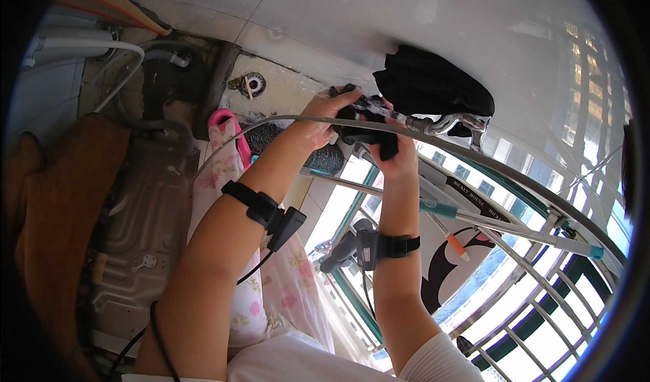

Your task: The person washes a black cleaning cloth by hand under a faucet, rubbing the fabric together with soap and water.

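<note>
My left hand (332,110) grips one side of a wet, dark cloth (373,107) with whitish foam on it. The other side of the cloth is in my right hand (398,151), and black folds hang between the fingers. Both hands are close together beside a metal faucet (431,124) on the tiled wall. Another black cloth (434,82) hangs over that faucet. Each forearm wears a black strap with a small device.
A grey hose (365,124) arcs across the view above the forearms. A floor drain (252,84) lies beyond my left hand. Mop poles (513,227) and window bars (533,280) stand at right. At left are a metal appliance panel (147,219) and brown cloth (66,219).
</note>
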The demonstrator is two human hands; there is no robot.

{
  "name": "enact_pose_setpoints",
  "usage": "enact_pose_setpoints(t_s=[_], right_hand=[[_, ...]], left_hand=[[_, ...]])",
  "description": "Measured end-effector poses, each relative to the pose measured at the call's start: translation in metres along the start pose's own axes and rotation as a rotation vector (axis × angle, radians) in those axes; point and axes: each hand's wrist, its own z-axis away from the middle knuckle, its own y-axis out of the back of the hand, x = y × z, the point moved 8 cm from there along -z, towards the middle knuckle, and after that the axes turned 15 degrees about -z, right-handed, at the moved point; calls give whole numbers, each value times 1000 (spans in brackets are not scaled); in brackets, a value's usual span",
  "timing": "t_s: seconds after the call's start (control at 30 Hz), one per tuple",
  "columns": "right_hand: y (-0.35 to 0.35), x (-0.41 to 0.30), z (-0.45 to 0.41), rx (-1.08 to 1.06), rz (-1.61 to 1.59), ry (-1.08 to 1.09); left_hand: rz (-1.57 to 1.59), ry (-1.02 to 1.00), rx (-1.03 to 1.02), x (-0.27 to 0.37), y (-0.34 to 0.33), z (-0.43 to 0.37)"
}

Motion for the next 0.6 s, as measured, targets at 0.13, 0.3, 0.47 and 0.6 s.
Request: enact_pose_setpoints(t_s=[0.13,0.3,0.47,0.6], right_hand=[[58,-15,-12,128,-54,88],[17,24,-3,-71,-50,-173],[4,10,6,-289,12,-51],[14,-2,-3,-209,-120,61]], left_hand=[[206,-201,49,17,3,-6],[184,-227,135,21,23,-4],[-73,-388,253,30,23,-5],[-566,-481,412,37,24,3]])
